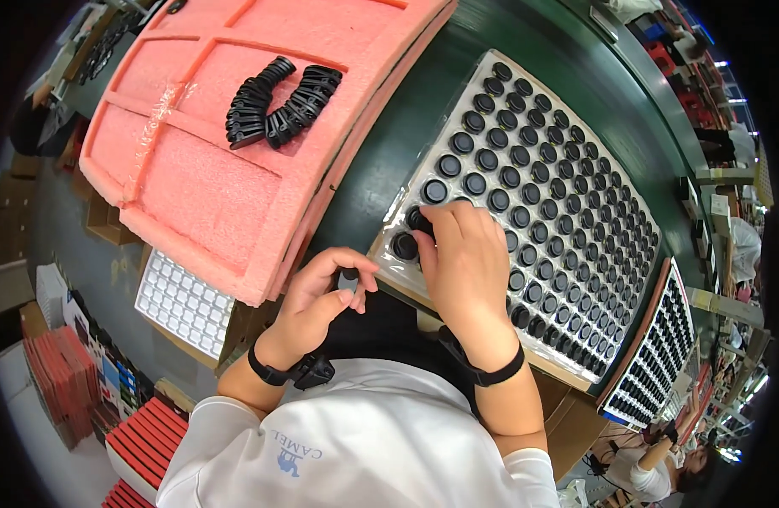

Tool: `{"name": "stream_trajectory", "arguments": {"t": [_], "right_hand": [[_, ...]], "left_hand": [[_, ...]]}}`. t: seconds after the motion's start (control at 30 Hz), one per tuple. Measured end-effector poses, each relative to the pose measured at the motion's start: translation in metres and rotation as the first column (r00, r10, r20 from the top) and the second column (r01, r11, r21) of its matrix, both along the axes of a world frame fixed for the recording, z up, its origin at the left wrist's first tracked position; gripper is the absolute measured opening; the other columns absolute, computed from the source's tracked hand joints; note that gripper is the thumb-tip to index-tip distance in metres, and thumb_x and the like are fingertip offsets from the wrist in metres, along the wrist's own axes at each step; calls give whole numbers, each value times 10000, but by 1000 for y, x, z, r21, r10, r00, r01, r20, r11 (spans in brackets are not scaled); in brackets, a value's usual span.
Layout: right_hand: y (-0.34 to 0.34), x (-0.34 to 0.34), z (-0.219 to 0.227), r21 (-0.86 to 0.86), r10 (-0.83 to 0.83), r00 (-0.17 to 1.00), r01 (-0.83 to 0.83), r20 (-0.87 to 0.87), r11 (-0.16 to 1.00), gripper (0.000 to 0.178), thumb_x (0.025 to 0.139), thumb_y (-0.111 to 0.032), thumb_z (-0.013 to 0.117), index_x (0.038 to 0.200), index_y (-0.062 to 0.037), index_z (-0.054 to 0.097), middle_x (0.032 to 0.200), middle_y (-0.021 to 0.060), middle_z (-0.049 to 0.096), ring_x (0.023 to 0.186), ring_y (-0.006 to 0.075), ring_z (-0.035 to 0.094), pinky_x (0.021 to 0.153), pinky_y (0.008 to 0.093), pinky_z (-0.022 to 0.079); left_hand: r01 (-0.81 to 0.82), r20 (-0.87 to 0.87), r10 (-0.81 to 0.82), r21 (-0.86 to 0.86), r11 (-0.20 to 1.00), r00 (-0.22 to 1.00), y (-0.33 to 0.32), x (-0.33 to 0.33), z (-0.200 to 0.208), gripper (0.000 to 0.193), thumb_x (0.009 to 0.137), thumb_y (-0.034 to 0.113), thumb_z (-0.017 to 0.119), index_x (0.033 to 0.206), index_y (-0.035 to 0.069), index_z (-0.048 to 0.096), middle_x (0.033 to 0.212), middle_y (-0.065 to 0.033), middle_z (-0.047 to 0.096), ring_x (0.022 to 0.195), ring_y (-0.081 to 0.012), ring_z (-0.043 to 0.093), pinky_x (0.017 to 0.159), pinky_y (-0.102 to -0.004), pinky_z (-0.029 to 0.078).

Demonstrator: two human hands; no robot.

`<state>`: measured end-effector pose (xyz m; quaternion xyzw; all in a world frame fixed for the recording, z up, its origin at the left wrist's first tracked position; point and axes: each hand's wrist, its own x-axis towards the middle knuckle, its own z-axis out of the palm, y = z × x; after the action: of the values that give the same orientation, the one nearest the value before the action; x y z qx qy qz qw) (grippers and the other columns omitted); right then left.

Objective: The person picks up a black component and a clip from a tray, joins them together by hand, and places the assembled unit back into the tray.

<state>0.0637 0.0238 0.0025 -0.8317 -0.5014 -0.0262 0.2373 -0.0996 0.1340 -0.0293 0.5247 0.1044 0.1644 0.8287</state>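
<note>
My left hand (315,300) is closed in a pinch on a small black piece with a grey flat face (348,281), held just off the tray's near left corner. My right hand (467,258) reaches over that corner, thumb and fingertips closed around a black round cap (418,222) in its pocket. The white plastic tray (389,264) holds many rows of such round black parts. A neighbouring black cap (405,246) sits by my right thumb. My right hand hides several pockets beneath it.
Pink foam trays (212,161) are stacked at the left, with a curved row of black ring-like parts (279,103) on top. A green work surface (381,140) lies under the tray. Another filled tray (656,356) stands right; a white pocketed tray (186,303) lies lower left. A person (648,470) works at lower right.
</note>
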Motion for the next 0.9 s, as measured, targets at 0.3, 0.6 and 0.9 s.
{"name": "stream_trajectory", "arguments": {"t": [0.3, 0.6, 0.9], "right_hand": [[-24, -5, 7, 202, 91, 947, -28, -308, 979, 276, 702, -10, 691, 965, -18, 605, 910, 109, 583, 802, 272, 561, 729, 351, 445], [-69, -4, 20, 390, 306, 894, -167, -328, 906, 263, 712, 18, 670, 965, 7, 597, 948, 142, 588, 830, 252, 566, 755, 341, 451], [-108, -5, 6, 404, 442, 8, 423, -897, 811, 319, 872, -203, 597, 1088, 24, 537, 943, 116, 581, 880, 203, 553, 800, 325, 445]], "left_hand": [[-29, -73, 43, 189, 982, 996, 3, 10, 2, 280, 844, 58, 563, 1113, -15, 546, 948, -77, 566, 847, -134, 550, 793, -272, 447], [135, -50, -125, 365, 921, 991, -23, 40, 16, 335, 826, 87, 638, 1131, -23, 555, 1047, -83, 588, 960, -149, 561, 885, -283, 429], [305, -80, -328, -213, 928, 941, -44, 50, 19, 377, 816, 182, 683, 1115, -12, 561, 1056, -73, 586, 940, -144, 555, 877, -287, 433]]}}
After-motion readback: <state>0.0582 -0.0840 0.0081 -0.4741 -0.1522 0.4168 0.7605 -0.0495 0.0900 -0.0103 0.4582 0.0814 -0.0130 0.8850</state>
